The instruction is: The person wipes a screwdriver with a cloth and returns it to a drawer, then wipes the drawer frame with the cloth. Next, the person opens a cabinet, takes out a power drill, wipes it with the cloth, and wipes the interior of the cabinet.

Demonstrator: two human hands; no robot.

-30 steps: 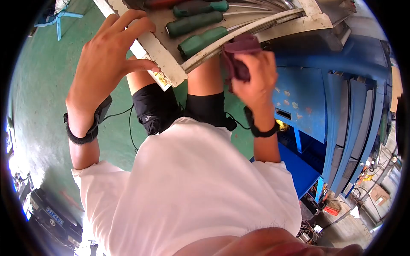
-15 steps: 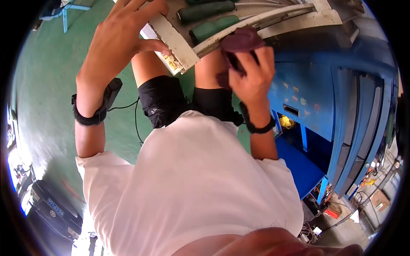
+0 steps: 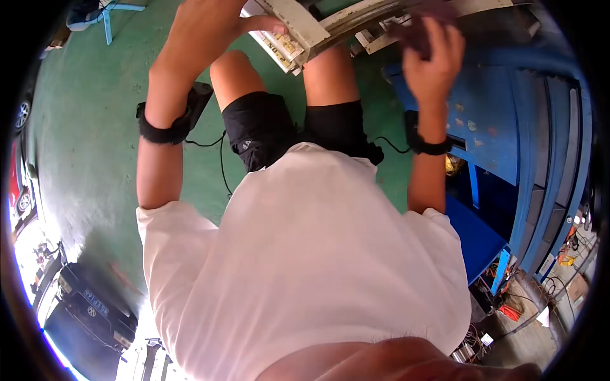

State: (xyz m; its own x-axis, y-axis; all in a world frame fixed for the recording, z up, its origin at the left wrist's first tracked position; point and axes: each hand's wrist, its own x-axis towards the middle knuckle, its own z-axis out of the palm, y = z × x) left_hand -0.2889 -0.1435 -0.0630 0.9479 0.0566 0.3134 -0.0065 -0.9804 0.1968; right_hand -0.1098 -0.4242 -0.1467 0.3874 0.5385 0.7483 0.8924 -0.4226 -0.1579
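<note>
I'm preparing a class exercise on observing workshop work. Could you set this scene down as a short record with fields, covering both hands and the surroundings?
Left hand: thumb on the off-white tray; fingers cut off by the picture's top
Right hand: holding a maroon cloth; contact with the tray unclear through blur
Clothing: white shirt, black shorts
Floor: green
At right: blue cabinet
Lower left: dark car

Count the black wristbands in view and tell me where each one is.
2: one wristband around the wrist of the left hand, the other around that of the right hand. Neither wrist is hidden.
</note>
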